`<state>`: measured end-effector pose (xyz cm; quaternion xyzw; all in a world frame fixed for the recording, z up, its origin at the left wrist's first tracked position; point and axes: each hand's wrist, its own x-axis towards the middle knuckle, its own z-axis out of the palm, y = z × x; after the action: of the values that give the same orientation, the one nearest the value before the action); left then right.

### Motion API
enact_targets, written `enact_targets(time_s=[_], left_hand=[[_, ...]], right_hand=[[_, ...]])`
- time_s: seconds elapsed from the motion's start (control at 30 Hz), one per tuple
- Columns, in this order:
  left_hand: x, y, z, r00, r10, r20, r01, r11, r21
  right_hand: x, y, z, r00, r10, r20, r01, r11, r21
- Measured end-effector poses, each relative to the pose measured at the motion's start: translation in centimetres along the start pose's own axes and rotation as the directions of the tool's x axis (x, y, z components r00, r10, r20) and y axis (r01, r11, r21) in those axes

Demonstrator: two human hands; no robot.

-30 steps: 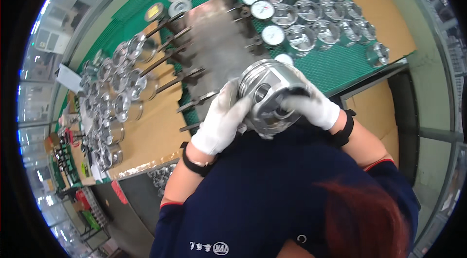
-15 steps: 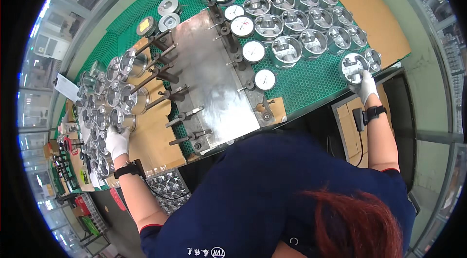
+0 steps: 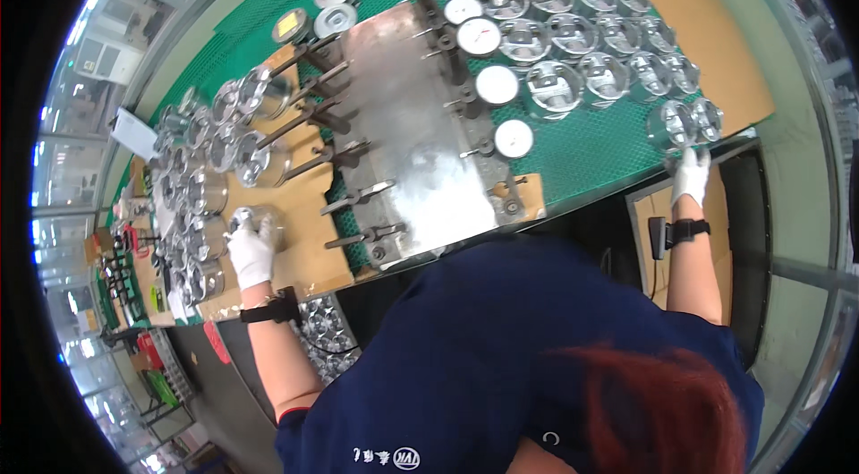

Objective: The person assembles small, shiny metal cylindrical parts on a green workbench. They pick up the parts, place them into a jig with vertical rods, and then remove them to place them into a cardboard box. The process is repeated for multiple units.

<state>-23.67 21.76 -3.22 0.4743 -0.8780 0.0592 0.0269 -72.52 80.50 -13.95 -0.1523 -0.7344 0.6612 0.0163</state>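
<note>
Piston [image 3: 276,231] within left grip [image 3: 251,254], second piston [image 3: 667,127] just beyond right grip [image 3: 691,177]

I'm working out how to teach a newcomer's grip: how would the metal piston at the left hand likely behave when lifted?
The metal piston at the left hand has a bare metal look, so it is probably stiff and fairly heavy. Its shiny surface may be somewhat slippery. Its round body would likely roll if laid on its side.
</note>
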Motion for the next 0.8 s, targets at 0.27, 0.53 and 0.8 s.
enact_targets(time_s=[0.27, 0.53, 0.8], left_hand=[[-5.2, 7.6, -9.3, 0.945, -0.184, 0.27, 0.302, 0.18, -0.936], [-7.6, 15.6, -8.1, 0.711, 0.403, 0.576, 0.675, -0.162, -0.719], [-6.5, 19.2, -6.0, 0.746, 0.642, -0.176, -0.568, 0.475, -0.672]], right_hand=[[-16.5, -11.7, 12.0, 0.54, -0.25, 0.804, 0.363, 0.931, 0.046], [-29.3, -12.8, 18.7, -0.042, -0.464, 0.885, 0.626, 0.678, 0.385], [-28.2, -12.6, 21.1, -0.084, -0.398, 0.913, 0.91, 0.343, 0.233]])
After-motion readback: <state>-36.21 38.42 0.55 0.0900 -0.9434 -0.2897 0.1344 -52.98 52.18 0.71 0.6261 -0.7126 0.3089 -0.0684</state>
